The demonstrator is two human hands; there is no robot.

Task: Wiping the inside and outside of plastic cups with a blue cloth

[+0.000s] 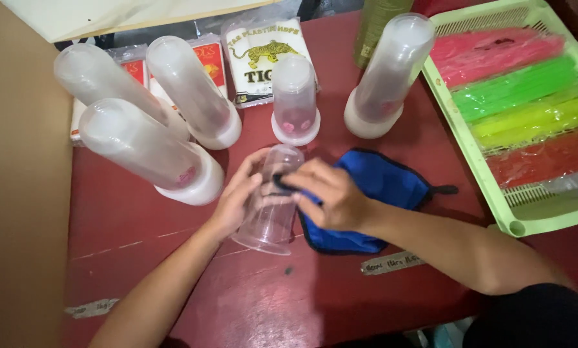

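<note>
While five stacks of clear plastic cups already stand mouth-down on the dark red table (141, 258), one cup is in hand, so the work looks partly done rather than finished — whether the standing stacks have been wiped cannot be told. At the far left three tall stacks (144, 145) lean close together, the nearest one just beside the left hand. Behind them lie flat white packets (263, 55) of plastic goods.

The left hand (237, 203) curls round the side of the clear cup (269, 206), fingers closed on its wall and steadying it. The cup lies tilted near the table's middle, its wide rim towards the person and its base pointing away. It looks thin, see-through and unmarked; any dirt or moisture on it is too faint to make out.

The right hand (327, 196) presses a fold of blue cloth (373, 193) against the cup's upper side, fingers pinched shut on the fabric — the rest of the cloth trails on the table to the right. Beyond the cup stands a short stack (295, 100), and further right a tall one (385, 74). At the far right a pale green tray (534, 222) holds bundles of pink, green, yellow and red plastic strips.
</note>
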